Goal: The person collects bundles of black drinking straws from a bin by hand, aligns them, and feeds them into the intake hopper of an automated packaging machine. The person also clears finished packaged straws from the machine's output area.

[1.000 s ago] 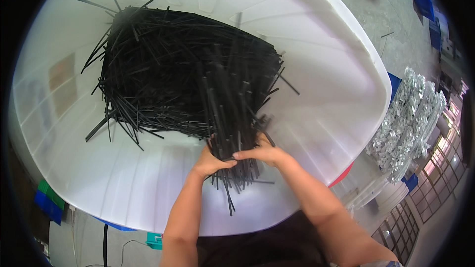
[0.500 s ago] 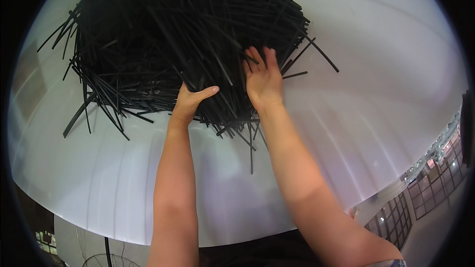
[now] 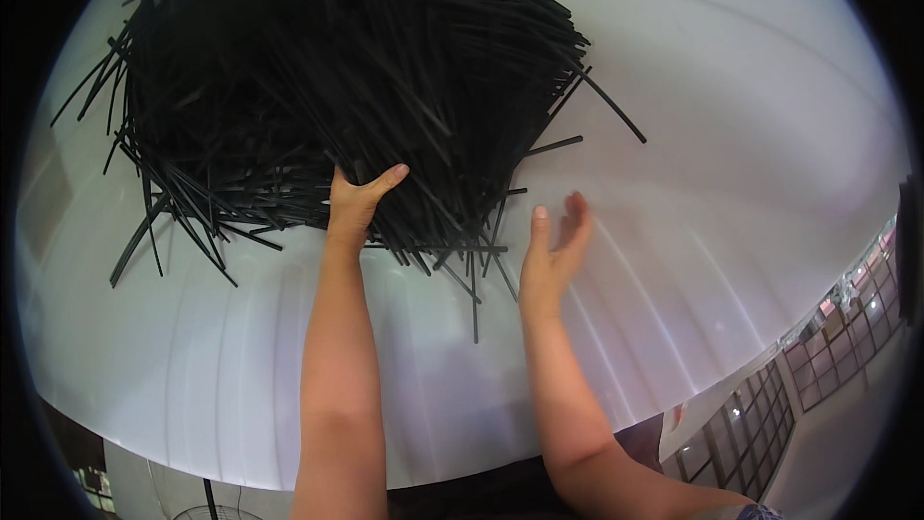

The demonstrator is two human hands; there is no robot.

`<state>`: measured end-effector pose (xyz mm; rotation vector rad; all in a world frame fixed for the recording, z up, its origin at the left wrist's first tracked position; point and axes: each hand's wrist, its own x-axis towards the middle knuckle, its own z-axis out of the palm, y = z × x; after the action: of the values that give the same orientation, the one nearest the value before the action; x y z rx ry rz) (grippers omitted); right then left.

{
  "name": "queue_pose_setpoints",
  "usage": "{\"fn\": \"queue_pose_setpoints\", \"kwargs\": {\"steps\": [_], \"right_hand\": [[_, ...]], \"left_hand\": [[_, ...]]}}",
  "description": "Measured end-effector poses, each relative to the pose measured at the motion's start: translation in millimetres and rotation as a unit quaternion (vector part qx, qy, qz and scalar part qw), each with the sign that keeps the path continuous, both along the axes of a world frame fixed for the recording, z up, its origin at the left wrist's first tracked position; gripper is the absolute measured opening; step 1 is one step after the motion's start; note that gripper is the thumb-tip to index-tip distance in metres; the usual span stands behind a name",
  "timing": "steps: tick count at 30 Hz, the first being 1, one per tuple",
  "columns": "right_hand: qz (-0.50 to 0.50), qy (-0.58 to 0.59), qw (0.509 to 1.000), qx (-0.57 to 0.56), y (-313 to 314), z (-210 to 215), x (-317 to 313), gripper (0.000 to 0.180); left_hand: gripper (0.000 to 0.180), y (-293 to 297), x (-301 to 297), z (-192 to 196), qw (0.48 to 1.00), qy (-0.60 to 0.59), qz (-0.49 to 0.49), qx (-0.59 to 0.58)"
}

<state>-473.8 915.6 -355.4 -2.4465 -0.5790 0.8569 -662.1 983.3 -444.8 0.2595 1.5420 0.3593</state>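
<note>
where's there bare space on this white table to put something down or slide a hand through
The white table is bare right of the pile of black sticks, beyond the open right hand, and along the near edge around both forearms. It is crowded at the pile's near edge, where the left hand digs in and loose sticks stray.

Both forearms are bare from wrist to elbow, with no sleeves, gloves, watch, rings or bands on them. The left hand [image 3: 354, 200] and the right hand [image 3: 551, 252] are uncovered too, nails short and plain. At the lower edge, by the right elbow, a small strip of blue-grey patterned cloth [image 3: 760, 512] shows, too little to tell the garment.
</note>
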Motion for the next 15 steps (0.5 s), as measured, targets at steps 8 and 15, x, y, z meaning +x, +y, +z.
{"fn": "queue_pose_setpoints", "kwargs": {"steps": [8,15], "right_hand": [[0.308,0.094,0.939,-0.121,27.9,-58.8,-82.4,0.094],[0.169,0.198,0.966,0.006,34.9,-58.5,-35.7,0.109]], "left_hand": [[0.056,8.6,-15.0,-6.5,0.992,-0.115,0.05,-0.033],[0.07,26.7,-10.0,8.1,0.991,-0.031,-0.132,-0.02]]}}
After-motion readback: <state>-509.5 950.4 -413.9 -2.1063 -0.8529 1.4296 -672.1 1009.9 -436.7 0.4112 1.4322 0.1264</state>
